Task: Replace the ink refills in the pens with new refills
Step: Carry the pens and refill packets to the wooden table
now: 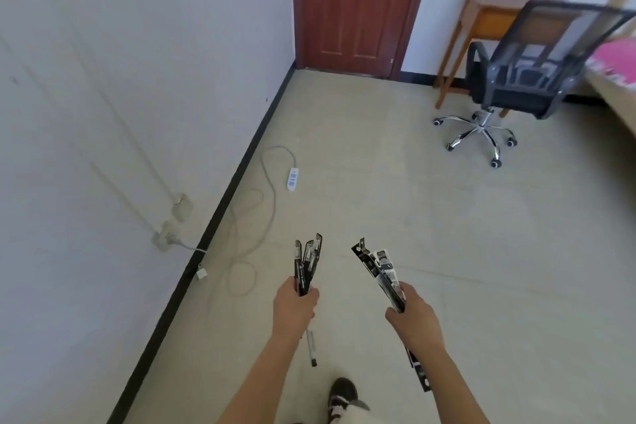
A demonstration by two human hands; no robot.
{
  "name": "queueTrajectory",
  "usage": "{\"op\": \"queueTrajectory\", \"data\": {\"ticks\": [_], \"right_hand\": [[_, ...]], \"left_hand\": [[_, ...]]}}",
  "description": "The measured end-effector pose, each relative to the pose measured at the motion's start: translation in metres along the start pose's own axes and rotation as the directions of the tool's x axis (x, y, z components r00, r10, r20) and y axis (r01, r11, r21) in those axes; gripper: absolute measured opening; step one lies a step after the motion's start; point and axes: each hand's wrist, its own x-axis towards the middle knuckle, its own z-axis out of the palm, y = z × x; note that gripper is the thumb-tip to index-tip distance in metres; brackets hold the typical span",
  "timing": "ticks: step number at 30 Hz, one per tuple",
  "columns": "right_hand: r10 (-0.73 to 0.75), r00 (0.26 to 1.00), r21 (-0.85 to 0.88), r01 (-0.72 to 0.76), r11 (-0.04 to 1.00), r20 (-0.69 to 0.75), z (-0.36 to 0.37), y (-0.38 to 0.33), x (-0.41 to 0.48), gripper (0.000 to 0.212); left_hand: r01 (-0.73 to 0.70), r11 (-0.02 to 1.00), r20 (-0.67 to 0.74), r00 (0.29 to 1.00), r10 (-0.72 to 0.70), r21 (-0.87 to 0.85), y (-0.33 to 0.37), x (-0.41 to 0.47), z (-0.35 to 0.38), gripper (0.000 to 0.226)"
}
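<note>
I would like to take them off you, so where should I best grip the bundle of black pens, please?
Probably the free far ends of the bundle of black pens, coming from in front: they fan out clear of the left hand gripping their middle.

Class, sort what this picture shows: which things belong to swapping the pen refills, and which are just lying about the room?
For the job:
- pens, gripped in the left hand
- refill packets, gripped in the right hand

Lying about:
- power strip on the floor
- office chair
- wooden table
- door
</note>
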Motion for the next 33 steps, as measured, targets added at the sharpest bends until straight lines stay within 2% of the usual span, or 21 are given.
{"op": "queueTrajectory", "data": {"ticks": [5, 12, 18, 24, 33], "right_hand": [[0.083, 0.996, 0.077, -0.081, 0.994, -0.026, -0.025, 0.013, 0.047, 0.044], [0.058, 0.994, 0.135, -0.045, 0.99, -0.092, -0.092, 0.002, 0.138, 0.041], [0.087, 0.994, 0.142, -0.077, 0.987, -0.068, -0.13, 0.006, 0.201, 0.04], [0.135, 0.986, 0.177, -0.117, 0.977, -0.092, -0.178, 0.016, 0.296, 0.025], [0.231, 0.956, 0.193, -0.195, 0.962, -0.182, -0.304, 0.025, 0.44, 0.035]], "left_hand": [[-0.043, 0.992, 0.133, 0.991, 0.027, 0.116, 0.026, 0.047, 0.057, 0.014], [-0.144, 0.983, 0.119, 0.984, 0.13, 0.113, 0.099, 0.104, 0.123, 0.013], [-0.131, 0.981, 0.147, 0.983, 0.109, 0.146, 0.133, 0.15, 0.177, 0.013], [-0.125, 0.981, 0.175, 0.98, 0.098, 0.146, 0.184, 0.223, 0.254, 0.012], [-0.155, 0.98, 0.28, 0.953, 0.115, 0.124, 0.294, 0.329, 0.402, 0.013]]}}
